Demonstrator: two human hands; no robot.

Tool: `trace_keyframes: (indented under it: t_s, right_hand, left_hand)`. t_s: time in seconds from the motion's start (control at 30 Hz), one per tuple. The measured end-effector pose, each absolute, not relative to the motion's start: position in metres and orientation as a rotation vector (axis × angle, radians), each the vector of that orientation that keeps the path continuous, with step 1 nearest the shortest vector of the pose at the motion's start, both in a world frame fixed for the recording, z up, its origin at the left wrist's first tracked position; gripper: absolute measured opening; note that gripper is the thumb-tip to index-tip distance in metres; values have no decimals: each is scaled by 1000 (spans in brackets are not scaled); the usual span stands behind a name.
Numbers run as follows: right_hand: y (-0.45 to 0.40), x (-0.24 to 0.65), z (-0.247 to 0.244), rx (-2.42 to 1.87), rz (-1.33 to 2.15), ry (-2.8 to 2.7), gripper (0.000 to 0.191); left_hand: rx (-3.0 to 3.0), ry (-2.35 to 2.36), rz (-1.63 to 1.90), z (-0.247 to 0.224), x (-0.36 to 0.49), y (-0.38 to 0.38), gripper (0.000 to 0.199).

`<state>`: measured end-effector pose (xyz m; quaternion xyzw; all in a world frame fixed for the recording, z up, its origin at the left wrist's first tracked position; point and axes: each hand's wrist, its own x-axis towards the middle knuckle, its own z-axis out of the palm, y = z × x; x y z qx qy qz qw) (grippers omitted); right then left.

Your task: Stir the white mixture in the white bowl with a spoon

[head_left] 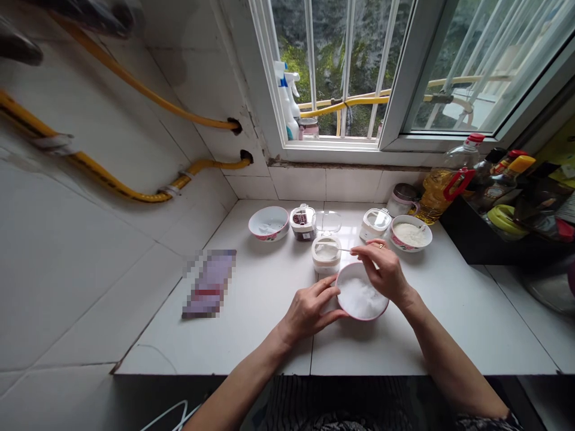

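Note:
A pink-rimmed bowl (362,299) of white granules stands near the counter's front. My left hand (311,308) rests against its left side, thumb and fingers spread around the rim. Above the bowl's far edge, my right hand (381,266) pinches the handle of a small spoon (339,248). The spoon reaches left over an open white jar (326,263) with pale contents, and its tip is at the jar's mouth. The jar's clear lid (329,222) is tilted back behind it.
Behind stand a flowered bowl (268,224), a jar with dark red contents (303,223), a closed white jar (375,225) and a bowl of pale powder (410,234). An oil bottle (444,182) and a black box (471,233) are at the right. A blurred purple item (210,284) lies left.

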<state>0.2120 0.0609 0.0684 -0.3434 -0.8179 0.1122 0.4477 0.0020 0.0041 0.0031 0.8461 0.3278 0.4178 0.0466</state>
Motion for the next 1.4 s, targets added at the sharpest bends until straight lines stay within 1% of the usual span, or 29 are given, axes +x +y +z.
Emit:
trace_keyframes:
  t_s: [0.07, 0.13, 0.2, 0.4, 0.5, 0.6, 0.8, 0.93, 1.03, 1.23, 1.3, 1.4]
  right_hand:
    - [59, 219, 75, -940, 371, -1916, 17]
    - [59, 227, 79, -1038, 487, -1870, 17]
    - [61, 234, 80, -1121, 525, -1917, 19]
    - [67, 234, 70, -1216, 259, -2112, 20]
    - [67, 228, 64, -1244, 271, -2143, 21]
    - [67, 225, 63, -1284, 390, -2096, 21]
    - [70, 231, 69, -1360, 838, -1792, 18]
    - [74, 235, 71, -1342, 1020, -1627, 17]
    - [74, 235, 70, -1340, 1006, -1645, 17]
    - [66, 222, 66, -1274, 722, -1950, 20]
    - [64, 219, 65, -1250, 743, -1970, 20]
    - [65, 220, 65, -1275, 906, -1846, 18]
  left_hand:
    - [2578, 1006, 1262, 3, 2, 4, 35]
    - [2571, 1005, 1248, 4, 1, 4, 34]
    - [2564, 995, 1245, 4, 1, 3, 33]
    - [2548, 983, 1253, 4, 1, 3, 33]
    - [2556, 990, 1250, 5, 2, 3, 33]
    - [2571, 998, 1264, 7, 2, 3, 33]
    - [2582, 978, 1271, 8, 3, 3, 33]
    - [2594, 981, 1282, 7, 3, 4, 34]
    - [2602, 987, 1292, 7, 3, 4, 34]
    - [2599, 994, 1287, 7, 3, 3, 34]
    - [2594, 998, 1279, 6, 3, 3, 34]
    - [2589, 1001, 1272, 6, 2, 3, 35]
